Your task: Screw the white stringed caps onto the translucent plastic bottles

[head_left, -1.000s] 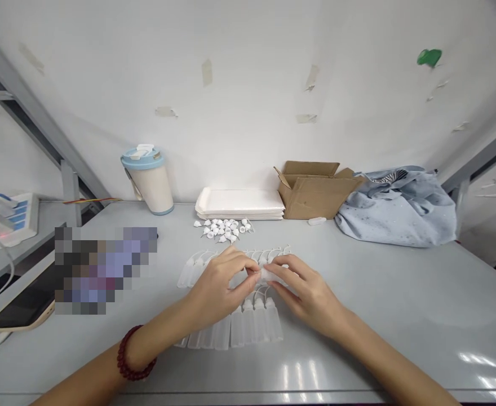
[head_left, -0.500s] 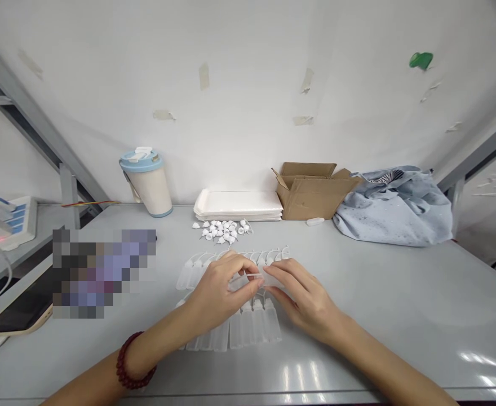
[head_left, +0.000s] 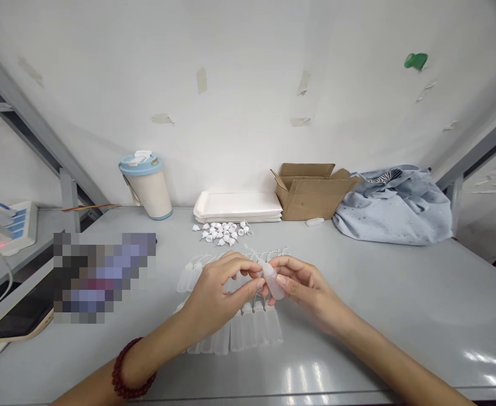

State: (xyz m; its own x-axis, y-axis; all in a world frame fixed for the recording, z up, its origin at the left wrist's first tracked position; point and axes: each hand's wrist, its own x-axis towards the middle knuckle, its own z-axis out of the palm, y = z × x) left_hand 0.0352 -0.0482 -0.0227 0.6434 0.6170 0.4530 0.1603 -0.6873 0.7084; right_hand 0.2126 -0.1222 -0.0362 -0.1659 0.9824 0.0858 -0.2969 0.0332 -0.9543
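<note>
A white wall (head_left: 248,84) with scraps of tape on it fills the back of the view. In front of it stretches a grey table (head_left: 379,304). A pale blue cloth (head_left: 395,214) lies heaped at the back right, just beside an open cardboard box (head_left: 315,200). A cream cup (head_left: 149,192) with a blue lid stands at the back left. Between cup and box lies a stack of white envelopes (head_left: 237,206), and a phone (head_left: 17,316) lies at the left, partly hidden by pixelation.

The right hand (head_left: 307,287) holds a small translucent bottle (head_left: 275,285) between thumb and fingers. The bottle is above the table, near the middle, tilted with its tip up and to the left. The left hand (head_left: 229,287) is at the bottle's neck, thumb and fingertips in a narrow pinch; whether they grip it, I cannot tell. A dark red bracelet (head_left: 132,372) circles the left wrist.

More bottles lie in two rows, the front row (head_left: 260,327) nearer the person, the back row (head_left: 184,279) partly hidden by the hands. Smallest are the white caps (head_left: 218,232), scattered just in front of the envelopes.
</note>
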